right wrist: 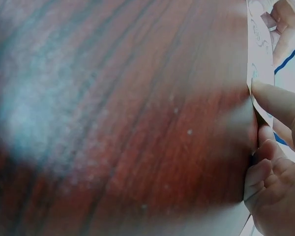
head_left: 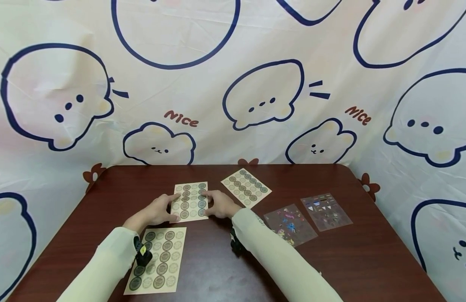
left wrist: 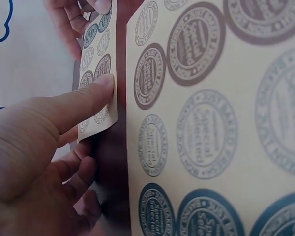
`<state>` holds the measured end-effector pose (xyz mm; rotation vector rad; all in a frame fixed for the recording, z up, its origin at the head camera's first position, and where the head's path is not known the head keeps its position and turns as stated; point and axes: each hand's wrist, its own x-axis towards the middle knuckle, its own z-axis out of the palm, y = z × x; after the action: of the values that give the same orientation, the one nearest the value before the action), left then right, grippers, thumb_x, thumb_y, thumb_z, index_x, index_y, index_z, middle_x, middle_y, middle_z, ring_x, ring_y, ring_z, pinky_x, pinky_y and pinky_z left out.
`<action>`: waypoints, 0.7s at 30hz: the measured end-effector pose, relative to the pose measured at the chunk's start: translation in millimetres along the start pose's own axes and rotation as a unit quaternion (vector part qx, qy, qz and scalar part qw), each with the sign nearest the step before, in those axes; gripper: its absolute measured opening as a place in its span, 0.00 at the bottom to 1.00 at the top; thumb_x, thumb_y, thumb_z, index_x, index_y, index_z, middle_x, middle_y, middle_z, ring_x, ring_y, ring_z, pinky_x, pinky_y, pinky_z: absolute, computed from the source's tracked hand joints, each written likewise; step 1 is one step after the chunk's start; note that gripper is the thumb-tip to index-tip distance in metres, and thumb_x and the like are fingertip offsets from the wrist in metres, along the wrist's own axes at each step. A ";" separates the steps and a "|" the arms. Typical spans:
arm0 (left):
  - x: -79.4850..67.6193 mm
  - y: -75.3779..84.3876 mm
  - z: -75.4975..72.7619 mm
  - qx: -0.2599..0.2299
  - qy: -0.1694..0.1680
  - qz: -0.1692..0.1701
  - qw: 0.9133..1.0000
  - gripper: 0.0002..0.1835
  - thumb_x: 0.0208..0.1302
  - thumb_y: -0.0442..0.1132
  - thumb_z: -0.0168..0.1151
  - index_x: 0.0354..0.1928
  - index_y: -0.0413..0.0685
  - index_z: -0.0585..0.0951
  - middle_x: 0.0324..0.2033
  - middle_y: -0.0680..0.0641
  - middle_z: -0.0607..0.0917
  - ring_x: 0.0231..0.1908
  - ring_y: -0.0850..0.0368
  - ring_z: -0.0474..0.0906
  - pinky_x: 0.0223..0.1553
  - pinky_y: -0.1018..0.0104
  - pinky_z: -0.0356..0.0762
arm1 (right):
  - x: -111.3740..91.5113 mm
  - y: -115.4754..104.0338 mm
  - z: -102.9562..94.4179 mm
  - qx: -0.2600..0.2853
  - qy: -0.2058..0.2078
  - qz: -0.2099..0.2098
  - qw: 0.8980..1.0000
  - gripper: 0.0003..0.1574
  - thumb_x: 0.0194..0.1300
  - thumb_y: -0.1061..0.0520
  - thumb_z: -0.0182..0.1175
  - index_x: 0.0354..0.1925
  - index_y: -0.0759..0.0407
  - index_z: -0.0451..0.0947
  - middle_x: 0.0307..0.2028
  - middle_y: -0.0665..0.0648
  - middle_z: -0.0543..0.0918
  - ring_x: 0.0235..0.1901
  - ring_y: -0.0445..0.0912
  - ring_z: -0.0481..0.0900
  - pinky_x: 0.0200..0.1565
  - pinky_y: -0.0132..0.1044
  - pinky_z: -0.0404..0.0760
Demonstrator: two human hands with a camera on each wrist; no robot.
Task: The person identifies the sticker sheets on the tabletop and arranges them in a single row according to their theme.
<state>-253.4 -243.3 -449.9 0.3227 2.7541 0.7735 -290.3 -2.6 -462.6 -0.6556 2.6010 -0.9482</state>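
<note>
Both hands hold one cream sticker sheet [head_left: 189, 202] of round labels, in the middle of the table. My left hand [head_left: 160, 210] pinches its left edge; in the left wrist view the thumb [left wrist: 83, 101] lies on top, with fingers underneath. At the opposite edge my right hand [head_left: 222, 204] grips the sheet, its thumb [right wrist: 278, 103] on the face and fingers below. A larger sticker sheet [head_left: 169, 272] of brown and grey round labels lies nearer, partly under the left forearm. Its printing fills much of the left wrist view.
Another round-label sheet [head_left: 246, 187] lies askew at the back, right of the hands. Two clear sticker sheets, one with colourful figures [head_left: 291, 225] and one with small shapes [head_left: 326, 212], lie on the right of the brown table [head_left: 376, 260]. A printed curtain [head_left: 210, 96] stands behind.
</note>
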 end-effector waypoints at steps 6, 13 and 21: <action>-2.4 1.0 0.6 0.002 0.002 -0.005 1.000 0.48 0.58 0.42 0.75 0.76 0.35 0.61 0.46 0.39 0.75 0.43 0.50 0.70 0.50 0.54 0.70 | 2.1 0.5 -0.7 0.014 -0.003 0.010 1.000 0.44 0.58 0.58 0.75 0.71 0.49 0.71 0.42 0.51 0.75 0.36 0.42 0.70 0.41 0.32 0.67; -4.7 1.9 3.1 -0.005 0.016 0.008 1.000 0.48 0.59 0.42 0.75 0.77 0.37 0.60 0.48 0.37 0.76 0.45 0.49 0.70 0.51 0.52 0.70 | -1.0 0.2 -5.1 0.024 -0.004 0.012 1.000 0.46 0.57 0.58 0.75 0.72 0.49 0.70 0.41 0.50 0.75 0.36 0.42 0.69 0.41 0.32 0.67; -5.9 -0.9 6.2 -0.011 0.031 0.017 0.999 0.48 0.58 0.40 0.75 0.77 0.37 0.60 0.46 0.38 0.76 0.41 0.52 0.72 0.45 0.60 0.70 | 0.1 -0.4 -2.1 0.033 0.002 0.005 0.999 0.45 0.57 0.61 0.75 0.71 0.52 0.71 0.39 0.51 0.75 0.35 0.42 0.69 0.40 0.32 0.67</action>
<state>-246.1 -242.8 -454.4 0.3479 2.8012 0.8360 -291.2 -1.8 -460.8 -0.6231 2.5622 -1.0297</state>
